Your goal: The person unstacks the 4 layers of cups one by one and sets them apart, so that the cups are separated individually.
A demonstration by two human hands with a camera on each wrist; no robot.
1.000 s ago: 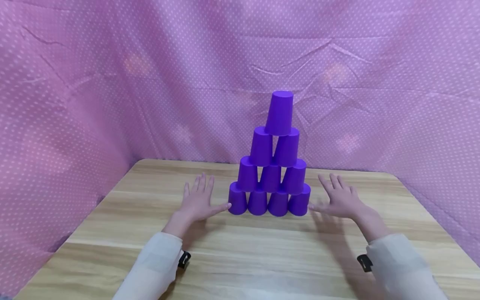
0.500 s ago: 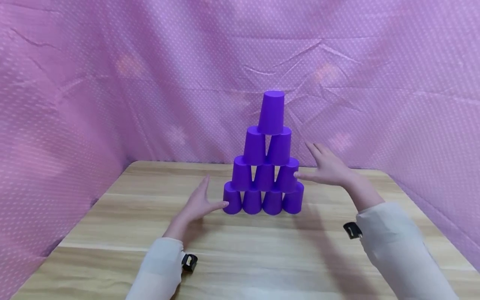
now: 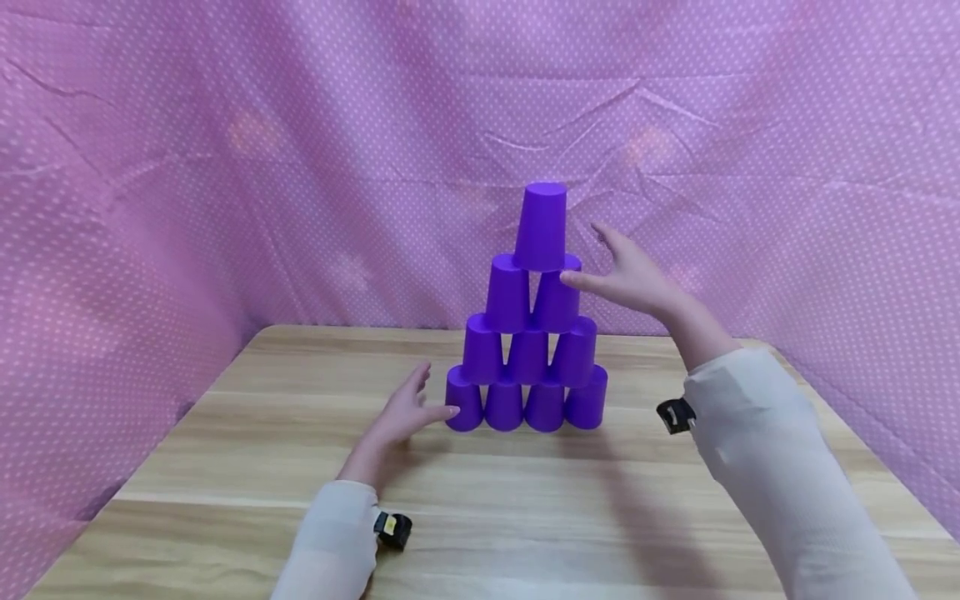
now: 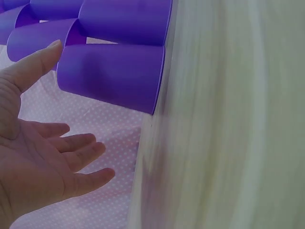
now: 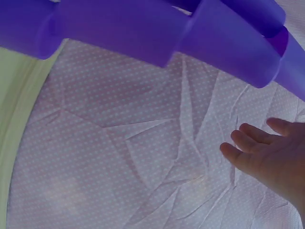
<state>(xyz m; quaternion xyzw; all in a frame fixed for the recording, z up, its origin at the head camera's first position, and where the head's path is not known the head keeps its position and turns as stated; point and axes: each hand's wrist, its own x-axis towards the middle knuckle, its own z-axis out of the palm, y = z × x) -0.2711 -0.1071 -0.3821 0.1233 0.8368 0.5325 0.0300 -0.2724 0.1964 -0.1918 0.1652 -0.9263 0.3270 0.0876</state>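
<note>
Purple cups stand upside down in a pyramid on the table, narrowing from a bottom row of several to a single top cup (image 3: pixel 542 227). Beside the lower left cup (image 3: pixel 465 400) is my left hand (image 3: pixel 399 419), its thumb tip overlapping that cup in the head view. In the left wrist view the fingers (image 4: pixel 86 160) are spread, with nothing in the palm. My right hand (image 3: pixel 632 277) is raised at the right of the upper tiers, thumb in front of the second-tier right cup (image 3: pixel 558 302). Its fingers (image 5: pixel 248 143) extend loosely and hold nothing.
The wooden table (image 3: pixel 225 467) has light grain and rounded far corners. A pink dotted cloth (image 3: pixel 337 167) hangs behind it and along both sides. Black wrist devices (image 3: pixel 677 415) sit at the cuffs of both white sleeves.
My right hand has risen from beside the bottom row to near the top cup. My left hand stays low at the left, its fingers drawn closer together. The cups keep their arrangement.
</note>
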